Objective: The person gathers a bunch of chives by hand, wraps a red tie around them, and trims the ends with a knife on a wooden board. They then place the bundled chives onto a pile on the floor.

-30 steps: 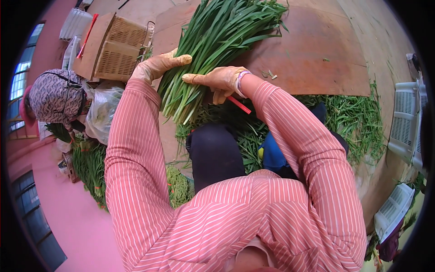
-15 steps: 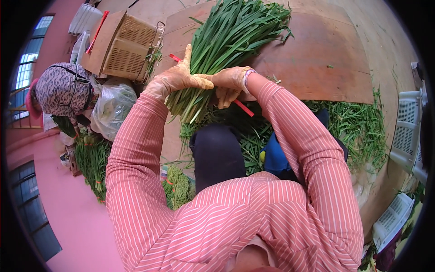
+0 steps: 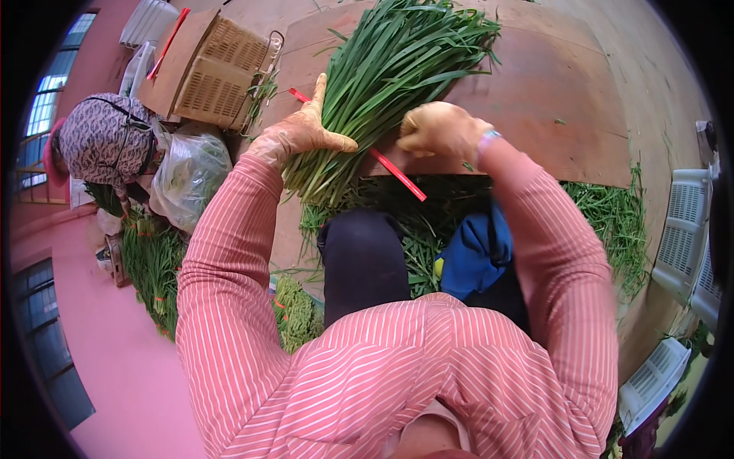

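Note:
A thick bunch of Chinese chives [image 3: 405, 69] lies slantwise on a brown board, leaves toward the far side and pale stem ends toward me. My left hand [image 3: 306, 130], in a pale glove, holds the bunch near its stems, thumb across the top and forefinger along the left side. Under the stems runs a red tie strip [image 3: 399, 176]; its ends stick out on both sides. My right hand [image 3: 443, 130], gloved too, is raised just right of the bunch with curled fingers. What those fingers hold, if anything, is hidden.
Loose green leaves [image 3: 604, 222] cover the floor at the board's near edge [image 3: 566, 172]. A tan crate [image 3: 222, 73], a clear plastic bag [image 3: 191, 180], tied bundles [image 3: 157, 268] and a bending person [image 3: 103, 141] are at left. White crates [image 3: 680, 229] stand at right.
My right hand has moved off the stems and my left thumb, rightward, and its fingers have curled. More of the red strip shows. My left hand keeps its place on the bunch.

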A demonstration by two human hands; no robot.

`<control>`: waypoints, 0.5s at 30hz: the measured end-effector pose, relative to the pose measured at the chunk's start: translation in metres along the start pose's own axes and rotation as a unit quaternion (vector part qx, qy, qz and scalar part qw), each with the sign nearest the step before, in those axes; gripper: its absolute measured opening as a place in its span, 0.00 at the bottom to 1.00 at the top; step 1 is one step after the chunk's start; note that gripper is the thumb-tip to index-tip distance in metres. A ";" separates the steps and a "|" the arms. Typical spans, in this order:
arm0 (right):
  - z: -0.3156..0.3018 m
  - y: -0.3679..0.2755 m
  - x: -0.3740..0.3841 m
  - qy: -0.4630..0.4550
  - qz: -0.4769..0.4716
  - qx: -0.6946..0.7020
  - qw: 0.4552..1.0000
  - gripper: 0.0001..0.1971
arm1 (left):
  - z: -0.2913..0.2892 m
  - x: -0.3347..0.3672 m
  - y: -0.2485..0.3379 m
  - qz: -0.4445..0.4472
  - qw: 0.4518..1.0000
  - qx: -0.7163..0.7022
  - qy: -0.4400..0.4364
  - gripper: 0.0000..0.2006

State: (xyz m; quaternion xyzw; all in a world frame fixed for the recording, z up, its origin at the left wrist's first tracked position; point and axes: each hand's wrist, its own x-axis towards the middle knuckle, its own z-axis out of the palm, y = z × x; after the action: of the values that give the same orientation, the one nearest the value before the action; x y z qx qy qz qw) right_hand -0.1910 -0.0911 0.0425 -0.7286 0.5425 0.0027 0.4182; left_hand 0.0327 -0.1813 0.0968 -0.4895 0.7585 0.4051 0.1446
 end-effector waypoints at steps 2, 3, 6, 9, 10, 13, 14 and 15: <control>0.023 0.024 -0.031 0.210 -0.181 -0.061 0.959 0.17 | 0.001 0.001 0.003 0.010 1.000 0.005 0.015 0.70; 0.033 0.022 -0.039 0.224 -0.175 -0.126 0.951 0.21 | 0.003 0.005 0.004 0.015 1.000 0.005 0.011 0.70; 0.046 0.006 -0.032 0.281 -0.234 -0.175 0.914 0.27 | 0.002 0.006 -0.002 0.016 1.000 0.002 0.012 0.69; 0.062 0.001 -0.007 0.314 -0.250 -0.205 0.893 0.15 | 0.003 0.006 0.000 0.019 1.000 0.013 0.009 0.69; 0.061 -0.001 0.000 0.314 -0.255 -0.206 0.891 0.15 | 0.003 0.005 0.000 0.016 1.000 0.025 0.008 0.69; 0.056 -0.001 0.012 0.301 -0.270 -0.130 0.905 0.05 | 0.002 0.002 0.001 0.017 1.000 0.025 0.008 0.68; 0.056 0.000 0.013 0.299 -0.273 -0.133 0.905 0.05 | 0.002 0.001 0.001 0.012 0.999 0.031 0.007 0.66; 0.055 0.000 0.014 0.307 -0.260 -0.089 0.911 0.05 | 0.004 0.001 0.001 0.013 0.999 0.032 0.012 0.66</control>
State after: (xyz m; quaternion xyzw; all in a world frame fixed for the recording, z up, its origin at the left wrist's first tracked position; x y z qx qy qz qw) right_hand -0.1602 -0.0684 0.0005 -0.8431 0.4327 -0.2819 0.1498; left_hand 0.0307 -0.1786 0.0945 -0.4793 0.7791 0.3768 0.1459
